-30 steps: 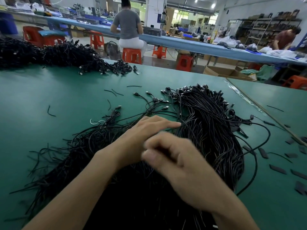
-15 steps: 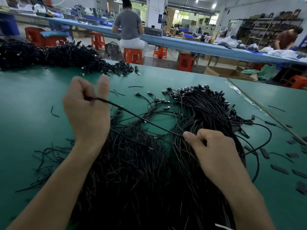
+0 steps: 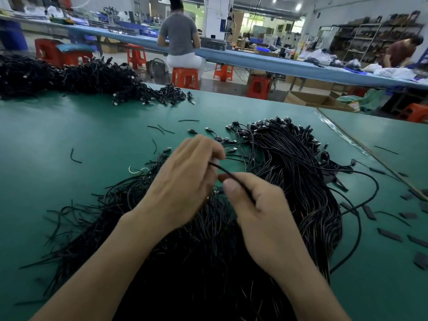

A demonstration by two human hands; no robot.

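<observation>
Distance between left grip (image 3: 185, 181) and right grip (image 3: 261, 218) had closed, both pinching one thin black cable (image 3: 228, 174), probably folding it for bundling.

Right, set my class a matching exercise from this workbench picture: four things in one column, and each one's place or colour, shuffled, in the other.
Things:
1. single cable
2. near heap of cables
3. far heap of cables
4. stool

Places or colours:
a. orange, under a seated person
b. far left end of the table
c. pinched between left hand and right hand
d. middle of the table, below both hands

Pairs: 1-c, 2-d, 3-b, 4-a
</observation>
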